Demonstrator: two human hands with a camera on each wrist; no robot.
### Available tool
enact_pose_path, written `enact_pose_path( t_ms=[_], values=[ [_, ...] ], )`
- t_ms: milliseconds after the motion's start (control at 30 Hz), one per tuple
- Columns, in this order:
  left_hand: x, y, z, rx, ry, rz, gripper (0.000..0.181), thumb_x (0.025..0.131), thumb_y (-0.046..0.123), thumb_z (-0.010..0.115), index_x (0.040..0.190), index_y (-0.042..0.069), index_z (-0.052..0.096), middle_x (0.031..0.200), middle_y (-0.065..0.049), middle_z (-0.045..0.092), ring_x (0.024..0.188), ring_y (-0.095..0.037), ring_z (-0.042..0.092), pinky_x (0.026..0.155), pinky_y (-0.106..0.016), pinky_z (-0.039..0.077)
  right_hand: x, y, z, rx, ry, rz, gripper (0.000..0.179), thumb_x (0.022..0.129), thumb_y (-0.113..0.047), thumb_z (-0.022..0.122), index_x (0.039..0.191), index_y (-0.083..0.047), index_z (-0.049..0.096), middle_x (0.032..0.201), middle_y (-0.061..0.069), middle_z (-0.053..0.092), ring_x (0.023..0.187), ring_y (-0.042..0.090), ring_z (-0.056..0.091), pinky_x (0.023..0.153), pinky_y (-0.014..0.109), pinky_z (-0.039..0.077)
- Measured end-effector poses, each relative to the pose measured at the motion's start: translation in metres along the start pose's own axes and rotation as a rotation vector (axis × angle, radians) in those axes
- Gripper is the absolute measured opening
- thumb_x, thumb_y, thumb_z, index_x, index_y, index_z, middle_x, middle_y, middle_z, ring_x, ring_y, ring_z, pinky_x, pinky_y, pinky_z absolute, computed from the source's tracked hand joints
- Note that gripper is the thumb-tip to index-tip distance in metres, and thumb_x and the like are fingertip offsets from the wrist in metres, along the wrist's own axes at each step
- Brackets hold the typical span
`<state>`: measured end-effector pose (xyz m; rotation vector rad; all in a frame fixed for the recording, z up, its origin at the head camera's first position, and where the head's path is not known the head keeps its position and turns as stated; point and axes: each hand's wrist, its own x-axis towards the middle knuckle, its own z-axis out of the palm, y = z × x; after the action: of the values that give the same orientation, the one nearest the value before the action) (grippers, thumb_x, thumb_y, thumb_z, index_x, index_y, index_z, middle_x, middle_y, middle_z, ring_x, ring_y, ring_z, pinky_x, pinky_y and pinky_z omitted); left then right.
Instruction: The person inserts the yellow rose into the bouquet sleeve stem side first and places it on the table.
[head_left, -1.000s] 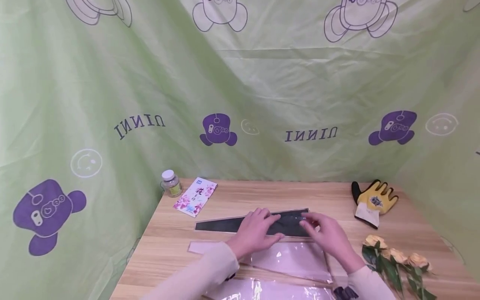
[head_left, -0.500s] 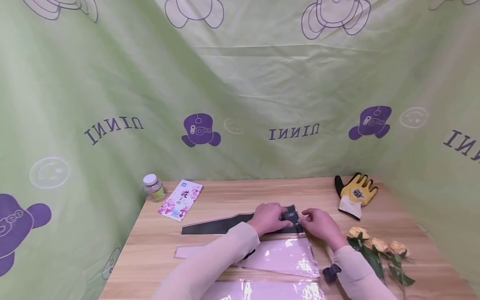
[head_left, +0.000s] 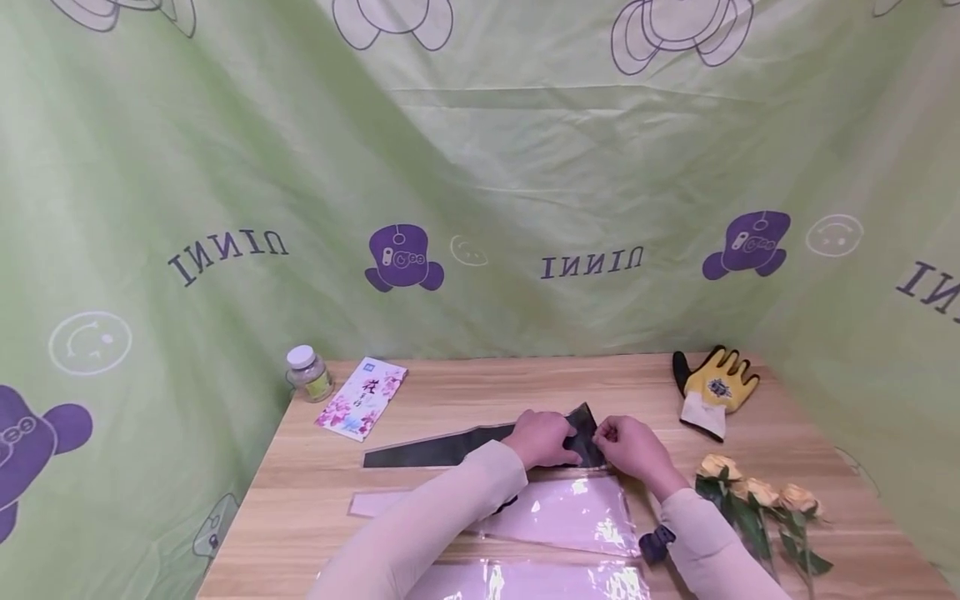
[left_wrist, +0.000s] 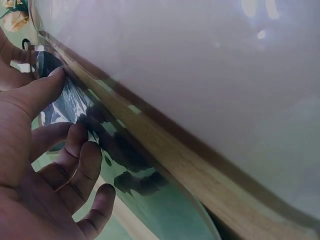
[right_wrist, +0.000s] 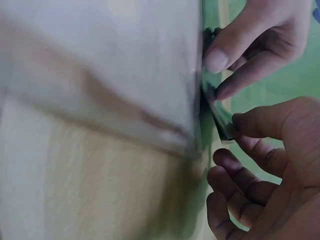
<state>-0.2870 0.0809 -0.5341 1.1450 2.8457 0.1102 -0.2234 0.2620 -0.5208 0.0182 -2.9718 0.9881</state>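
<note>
A black tapered plastic flower sleeve (head_left: 427, 451) with a clear border lies flat across the table in the head view. My left hand (head_left: 542, 439) rests on its wider part, with thumb and fingertips touching the glossy film in the left wrist view. At the sleeve's wide right end, my right hand (head_left: 634, 444) pinches the edge between thumb and forefinger. The right wrist view shows this pinched edge (right_wrist: 226, 131) lifted a little; the other right fingers are loosely curled. Nearer me lies a pink tapered sleeve (head_left: 558, 512), partly under the left forearm.
Another pink sleeve (head_left: 525, 581) lies at the front edge of the view. Yellow roses (head_left: 759, 492) with leafy stems are on the right, behind them a yellow work glove (head_left: 716, 389). A white-capped jar (head_left: 310, 374) and a floral packet (head_left: 363, 399) stand back left.
The left hand has moved right along the black sleeve. My right hand now pinches the sleeve's right end, and that end has crumpled and narrowed. The head view has turned to the right.
</note>
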Motion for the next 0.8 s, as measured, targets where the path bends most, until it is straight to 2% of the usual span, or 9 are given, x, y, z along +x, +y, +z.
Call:
enact_pose_path(
  t_ms=[200,333,367,433,567,633,667,700,800],
  values=[
    [0.000,0.000,-0.001,-0.016,-0.004,-0.008,0.031,0.086,0.054,0.076,0.106,0.030,0.077,0.098,0.010,0.072,0.088,-0.012,0.065,0.073,-0.035,0.051,-0.001,-0.004,-0.003,0.036,0.002,-0.056,0.016,0.098,-0.017,0.065,0.094,-0.006,0.076,0.085,0.004,0.069,0.076,0.019,0.058,0.069,0.038,0.053],
    [-0.001,0.000,-0.001,-0.135,0.021,-0.070,0.027,0.091,0.048,0.072,0.111,0.030,0.078,0.101,0.012,0.073,0.091,-0.010,0.066,0.075,-0.035,0.053,0.000,-0.001,-0.001,0.038,0.001,-0.068,0.014,0.097,-0.015,0.066,0.094,-0.006,0.077,0.085,0.002,0.071,0.075,0.017,0.059,0.070,0.038,0.054],
    [-0.001,0.000,0.000,-0.200,0.036,-0.100,0.024,0.093,0.045,0.071,0.109,0.029,0.079,0.098,0.012,0.073,0.090,-0.010,0.065,0.074,-0.033,0.054,0.000,-0.001,0.000,0.041,0.004,-0.066,0.014,0.097,-0.015,0.067,0.094,-0.006,0.077,0.084,0.002,0.071,0.074,0.017,0.059,0.069,0.037,0.054],
    [-0.001,0.001,0.000,-0.388,0.082,-0.169,0.019,0.095,0.039,0.070,0.102,0.024,0.080,0.091,0.012,0.072,0.083,-0.008,0.065,0.071,-0.028,0.054,-0.001,0.000,0.002,0.036,0.014,-0.066,0.013,0.096,-0.016,0.069,0.093,-0.007,0.077,0.082,0.000,0.070,0.071,0.015,0.058,0.067,0.037,0.054],
    [0.000,0.006,-0.002,-0.939,0.154,-0.335,0.021,0.095,0.030,0.073,0.088,0.011,0.076,0.075,0.000,0.070,0.065,-0.012,0.065,0.057,-0.021,0.054,-0.003,-0.003,0.004,0.012,0.032,-0.072,0.012,0.095,-0.018,0.071,0.092,-0.009,0.077,0.078,-0.003,0.069,0.065,0.013,0.056,0.063,0.036,0.052],
    [0.000,0.009,-0.003,-1.135,0.174,-0.403,0.021,0.094,0.027,0.075,0.085,0.007,0.074,0.072,-0.005,0.070,0.060,-0.015,0.066,0.052,-0.020,0.055,-0.003,-0.005,0.005,-0.004,0.035,-0.085,0.011,0.094,-0.018,0.071,0.091,-0.010,0.077,0.077,-0.004,0.068,0.064,0.013,0.056,0.062,0.035,0.052],
    [0.000,0.011,-0.003,-1.199,0.178,-0.430,0.020,0.094,0.024,0.076,0.085,0.006,0.073,0.071,-0.007,0.070,0.059,-0.017,0.067,0.049,-0.020,0.056,-0.002,-0.006,0.005,-0.009,0.036,-0.090,0.010,0.094,-0.018,0.072,0.091,-0.010,0.077,0.077,-0.004,0.068,0.064,0.012,0.056,0.062,0.035,0.053],
    [0.001,0.012,-0.004,-1.223,0.183,-0.440,0.019,0.093,0.022,0.076,0.085,0.006,0.072,0.071,-0.007,0.070,0.059,-0.017,0.068,0.049,-0.020,0.057,-0.002,-0.007,0.005,-0.010,0.036,-0.096,0.010,0.094,-0.018,0.072,0.091,-0.010,0.077,0.077,-0.004,0.068,0.065,0.012,0.056,0.063,0.035,0.053],
    [0.002,0.012,-0.006,-1.230,0.186,-0.442,0.012,0.093,0.012,0.075,0.085,0.003,0.074,0.071,-0.007,0.071,0.058,-0.016,0.068,0.050,-0.020,0.058,0.000,-0.010,0.004,-0.004,0.034,-0.114,0.010,0.094,-0.018,0.071,0.093,-0.010,0.077,0.079,-0.003,0.069,0.066,0.013,0.057,0.062,0.036,0.053]
  ],
)
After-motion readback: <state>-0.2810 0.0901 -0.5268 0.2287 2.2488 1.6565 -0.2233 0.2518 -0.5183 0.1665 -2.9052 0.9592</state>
